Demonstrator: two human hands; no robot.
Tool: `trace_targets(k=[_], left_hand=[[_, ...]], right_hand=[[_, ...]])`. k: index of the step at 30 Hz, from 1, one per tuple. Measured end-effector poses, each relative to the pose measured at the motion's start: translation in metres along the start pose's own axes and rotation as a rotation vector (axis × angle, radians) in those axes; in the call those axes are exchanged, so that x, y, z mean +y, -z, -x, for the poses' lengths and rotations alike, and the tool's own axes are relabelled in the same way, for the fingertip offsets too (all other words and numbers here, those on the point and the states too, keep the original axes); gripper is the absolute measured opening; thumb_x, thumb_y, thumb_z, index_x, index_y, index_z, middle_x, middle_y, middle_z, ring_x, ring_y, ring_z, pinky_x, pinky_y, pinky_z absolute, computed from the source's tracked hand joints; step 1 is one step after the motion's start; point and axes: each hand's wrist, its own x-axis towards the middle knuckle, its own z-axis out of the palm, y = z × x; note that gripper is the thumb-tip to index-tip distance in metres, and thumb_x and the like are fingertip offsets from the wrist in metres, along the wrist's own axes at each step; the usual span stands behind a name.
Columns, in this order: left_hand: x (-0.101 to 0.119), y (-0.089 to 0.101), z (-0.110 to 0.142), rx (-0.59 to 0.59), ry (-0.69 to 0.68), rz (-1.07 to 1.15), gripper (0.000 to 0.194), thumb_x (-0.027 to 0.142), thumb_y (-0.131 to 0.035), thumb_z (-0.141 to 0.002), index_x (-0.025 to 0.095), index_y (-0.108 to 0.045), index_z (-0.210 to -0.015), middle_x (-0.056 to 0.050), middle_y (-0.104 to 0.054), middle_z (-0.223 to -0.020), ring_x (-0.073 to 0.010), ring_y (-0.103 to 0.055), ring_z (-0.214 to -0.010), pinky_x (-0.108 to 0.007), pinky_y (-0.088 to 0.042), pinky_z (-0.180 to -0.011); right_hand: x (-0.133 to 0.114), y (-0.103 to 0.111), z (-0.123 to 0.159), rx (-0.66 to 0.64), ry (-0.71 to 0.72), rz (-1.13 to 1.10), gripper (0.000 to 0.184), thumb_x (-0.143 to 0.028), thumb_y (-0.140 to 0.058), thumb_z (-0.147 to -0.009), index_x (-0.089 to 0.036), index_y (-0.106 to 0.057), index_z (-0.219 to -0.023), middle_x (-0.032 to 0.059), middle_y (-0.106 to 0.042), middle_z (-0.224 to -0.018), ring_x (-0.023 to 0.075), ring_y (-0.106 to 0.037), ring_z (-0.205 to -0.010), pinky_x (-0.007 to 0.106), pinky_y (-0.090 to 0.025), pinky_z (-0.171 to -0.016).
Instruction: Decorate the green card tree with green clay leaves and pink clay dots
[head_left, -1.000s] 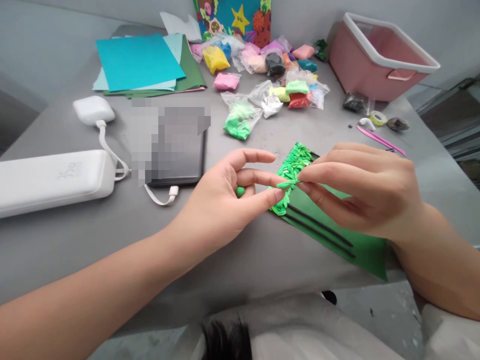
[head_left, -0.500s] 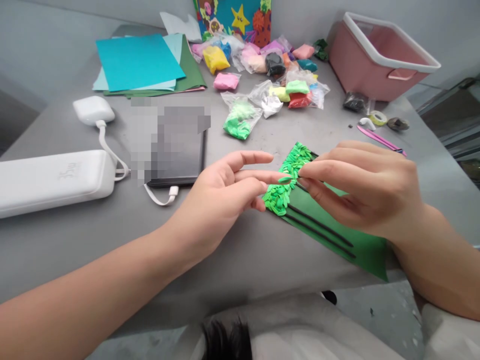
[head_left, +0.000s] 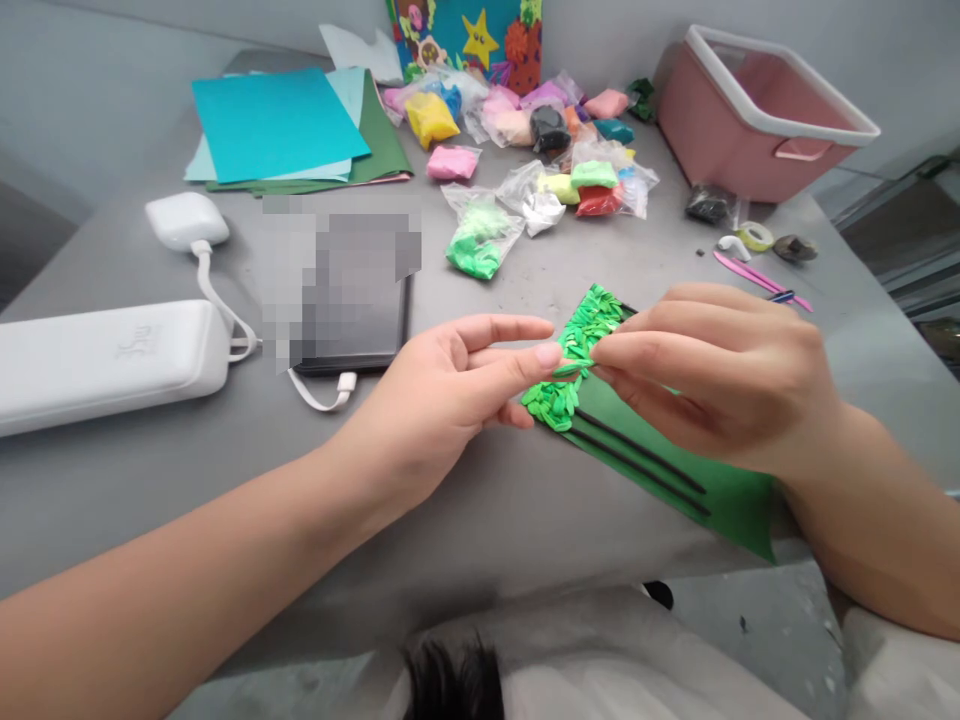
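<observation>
A small green clay leaf [head_left: 573, 368] lies at the fingertips of my left hand [head_left: 457, 390], with the thumb brought close against it and the other fingers extended. The thumb and forefinger of my right hand [head_left: 727, 365] pinch together at the leaf's other end. Below and behind both hands lies a dark green sheet [head_left: 652, 445], its left end covered with overlapping bright green clay leaves [head_left: 553, 402]. Thin black clay strips [head_left: 645, 460] run lengthwise along the sheet, partly hidden by my right hand.
Bags of coloured clay [head_left: 480, 235] cluster at the back, near a pink bin [head_left: 742, 120]. A pink tool [head_left: 757, 280] and tape roll [head_left: 756, 237] lie right. Left are a white power bank [head_left: 112, 360], a black device [head_left: 360, 310], and coloured sheets [head_left: 277, 125].
My left thumb has moved forward to the clay leaf on the fingertip. My right fingertips have shifted slightly left to meet the leaf's end.
</observation>
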Motion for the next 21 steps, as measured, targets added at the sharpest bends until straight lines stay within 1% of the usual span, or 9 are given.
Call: trace_targets(k=[2,5,10,13,16,18,21], left_hand=[[-0.0001,0.0008,-0.0007,0.001,0.04,0.019,0.037,0.031,-0.09,-0.075,0.023,-0.078,-0.109,-0.002,-0.077,-0.09,-0.0105,-0.065,-0.071,-0.021,-0.053,-0.063],[-0.0002,0.0011,-0.0012,-0.002,0.07,0.037,0.041,0.033,-0.091,-0.075,0.023,-0.078,-0.112,-0.001,-0.077,-0.087,-0.0102,-0.067,-0.074,-0.019,-0.054,-0.062],[-0.0002,0.0001,-0.0015,-0.005,0.062,0.044,0.04,0.03,-0.091,-0.075,0.022,-0.077,-0.112,0.0,-0.077,-0.084,-0.009,-0.066,-0.069,-0.018,-0.053,-0.06],[0.0008,-0.0013,-0.0015,-0.01,0.057,0.063,0.036,0.029,-0.09,-0.076,0.021,-0.076,-0.109,-0.001,-0.077,-0.085,-0.0093,-0.065,-0.067,-0.02,-0.054,-0.06],[0.002,-0.0018,-0.0008,-0.016,0.042,0.09,0.031,0.029,-0.088,-0.078,0.02,-0.076,-0.105,-0.001,-0.077,-0.085,-0.0088,-0.065,-0.066,-0.02,-0.054,-0.06],[0.0023,-0.0015,-0.0003,-0.033,0.034,0.096,0.032,0.027,-0.089,-0.078,0.021,-0.076,-0.107,0.001,-0.077,-0.084,-0.0077,-0.065,-0.066,-0.018,-0.055,-0.06],[0.002,-0.0007,-0.0002,-0.052,0.044,0.095,0.035,0.026,-0.089,-0.077,0.023,-0.075,-0.11,0.003,-0.076,-0.079,-0.0059,-0.064,-0.063,-0.016,-0.055,-0.06]], right_hand=[[0.001,-0.0004,0.0005,0.003,0.006,0.008,0.015,-0.009,-0.066,-0.09,-0.022,-0.064,-0.097,0.0034,-0.071,-0.081,0.0163,-0.054,-0.066,0.033,-0.046,-0.061],[0.0021,-0.0005,0.0011,-0.003,0.007,0.023,0.016,-0.01,-0.065,-0.092,-0.024,-0.064,-0.099,0.003,-0.072,-0.084,0.0167,-0.056,-0.068,0.033,-0.046,-0.063],[0.0021,0.0006,0.0001,-0.008,0.005,0.012,0.019,-0.009,-0.057,-0.097,-0.025,-0.065,-0.102,0.0033,-0.073,-0.086,0.0166,-0.058,-0.07,0.033,-0.046,-0.066],[0.0026,0.0008,-0.0006,-0.006,-0.001,-0.024,0.018,-0.009,-0.06,-0.095,-0.024,-0.066,-0.101,0.0031,-0.072,-0.085,0.0162,-0.056,-0.07,0.032,-0.047,-0.064],[0.0034,0.0006,-0.0005,-0.005,0.002,-0.039,0.018,-0.006,-0.062,-0.093,-0.022,-0.067,-0.101,0.0048,-0.074,-0.086,0.0163,-0.055,-0.069,0.033,-0.046,-0.063],[0.0036,0.0008,-0.0003,0.002,0.002,-0.037,0.018,-0.005,-0.061,-0.093,-0.021,-0.068,-0.1,0.0053,-0.074,-0.085,0.0164,-0.055,-0.068,0.033,-0.046,-0.063],[0.0035,0.0023,-0.0006,-0.026,-0.031,-0.032,0.02,-0.007,-0.057,-0.096,-0.023,-0.067,-0.101,0.0035,-0.074,-0.087,0.016,-0.057,-0.069,0.033,-0.047,-0.067]])
